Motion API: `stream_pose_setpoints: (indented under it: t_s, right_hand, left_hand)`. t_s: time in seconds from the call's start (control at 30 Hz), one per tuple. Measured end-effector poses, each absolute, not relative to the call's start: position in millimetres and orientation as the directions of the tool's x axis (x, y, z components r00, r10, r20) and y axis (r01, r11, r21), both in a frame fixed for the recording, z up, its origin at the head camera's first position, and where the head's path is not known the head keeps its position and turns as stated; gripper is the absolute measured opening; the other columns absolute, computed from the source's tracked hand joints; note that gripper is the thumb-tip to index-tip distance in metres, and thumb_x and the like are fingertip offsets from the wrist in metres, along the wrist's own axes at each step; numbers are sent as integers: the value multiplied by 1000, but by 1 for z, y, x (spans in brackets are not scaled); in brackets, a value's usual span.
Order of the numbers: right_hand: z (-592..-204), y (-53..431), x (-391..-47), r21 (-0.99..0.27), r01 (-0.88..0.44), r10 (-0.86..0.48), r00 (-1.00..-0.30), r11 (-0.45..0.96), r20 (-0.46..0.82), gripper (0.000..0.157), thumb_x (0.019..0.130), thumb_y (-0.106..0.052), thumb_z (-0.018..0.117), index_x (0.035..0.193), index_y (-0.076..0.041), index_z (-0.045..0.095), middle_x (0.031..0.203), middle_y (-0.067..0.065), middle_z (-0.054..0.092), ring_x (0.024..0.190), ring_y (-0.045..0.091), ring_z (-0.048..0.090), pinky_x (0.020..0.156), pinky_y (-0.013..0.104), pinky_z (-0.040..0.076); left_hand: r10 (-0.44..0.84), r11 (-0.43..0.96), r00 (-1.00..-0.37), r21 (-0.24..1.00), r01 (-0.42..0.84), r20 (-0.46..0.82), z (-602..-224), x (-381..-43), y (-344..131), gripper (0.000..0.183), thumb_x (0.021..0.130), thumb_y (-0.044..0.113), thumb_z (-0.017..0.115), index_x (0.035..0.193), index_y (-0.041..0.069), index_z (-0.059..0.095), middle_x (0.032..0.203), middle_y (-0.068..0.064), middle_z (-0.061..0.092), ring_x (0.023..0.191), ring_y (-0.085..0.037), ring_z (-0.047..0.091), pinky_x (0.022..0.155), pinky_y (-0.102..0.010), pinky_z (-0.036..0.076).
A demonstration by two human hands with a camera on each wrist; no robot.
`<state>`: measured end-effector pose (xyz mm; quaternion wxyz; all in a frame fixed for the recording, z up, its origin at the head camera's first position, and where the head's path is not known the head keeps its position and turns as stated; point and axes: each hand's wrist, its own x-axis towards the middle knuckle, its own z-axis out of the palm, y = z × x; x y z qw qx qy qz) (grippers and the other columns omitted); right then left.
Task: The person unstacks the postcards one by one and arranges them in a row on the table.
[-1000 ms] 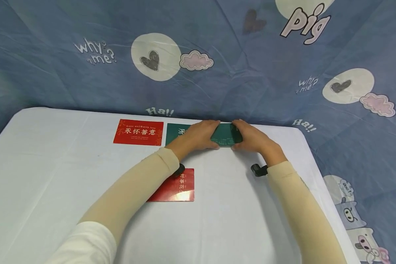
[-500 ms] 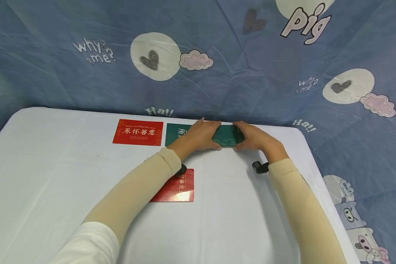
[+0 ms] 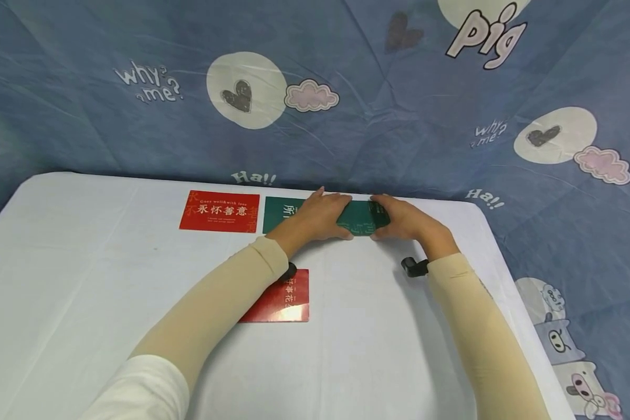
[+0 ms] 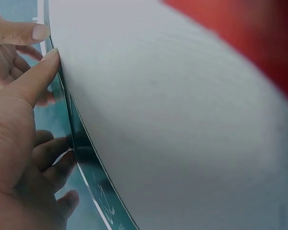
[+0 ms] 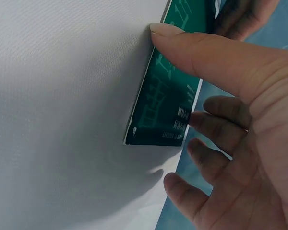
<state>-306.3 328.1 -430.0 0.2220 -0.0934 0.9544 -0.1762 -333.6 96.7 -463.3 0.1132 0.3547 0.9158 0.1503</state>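
Note:
A dark green card [image 3: 358,218] lies at the back edge of the white table, between both hands. My left hand [image 3: 319,216] pinches its left part, thumb on the near edge and fingers on the far edge. The right hand [image 3: 403,218] grips the right end the same way. In the right wrist view the thumb [image 5: 197,52] presses the green card's near long edge, and pale print shows on its face. A second green card [image 3: 276,213] lies to the left, partly covered by my left hand and wrist. In the left wrist view the two thumbs almost meet.
A red card [image 3: 219,211] with white characters lies left of the green ones. Nearer, another red card [image 3: 289,300] is partly hidden under my left forearm. A blue patterned cloth [image 3: 378,128] hangs right behind the table [image 3: 367,350].
Both hands have shifted slightly to the right and nearer with the green card between them. Over the last half second they stay almost still. The red cards have not moved.

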Motion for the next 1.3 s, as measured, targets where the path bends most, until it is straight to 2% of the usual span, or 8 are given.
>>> stream_pose_setpoints:
  t_s: [0.2,0.43,0.63,0.87,1.3]
  right_hand:
    - [-431,326,-306,-378,-106,-259,-888,920,-381,95,89,-21,85,165,-8,28,164,19,36,147,39,39,119,56,35]
    - [-430,324,-306,-377,-115,-262,-892,919,-367,94,90,-21,84,164,-7,29,167,21,31,151,40,33,121,57,31]
    - [-430,322,-303,-369,-122,-259,-900,921,-350,96,90,-21,85,165,-8,28,168,19,30,152,40,32,121,57,31]
    - [-429,321,-297,-339,-142,-259,-908,930,-329,96,91,-27,83,166,-10,26,169,17,27,152,39,32,120,58,31]
    - [-406,300,-276,-352,-233,-331,-911,906,-247,96,91,-34,83,166,-10,27,171,15,23,156,35,26,122,58,29]
  left_hand:
    - [682,709,-725,331,623,-96,-464,-333,96,93,90,55,79,161,10,39,162,-8,45,152,-22,37,129,-50,10]
    - [694,695,-717,322,643,-68,-462,-331,92,93,91,54,78,161,8,39,162,-10,44,152,-22,36,129,-50,9]
    - [704,682,-708,325,655,-52,-460,-331,89,94,92,55,76,161,4,37,164,-12,41,154,-24,33,129,-44,11]
    - [708,673,-704,352,650,-54,-449,-329,86,94,94,57,73,163,7,33,166,-11,37,156,-24,28,129,-38,9]
    - [715,674,-694,343,654,-84,-431,-322,78,97,93,60,72,165,9,30,168,-11,34,157,-25,26,129,-41,12]
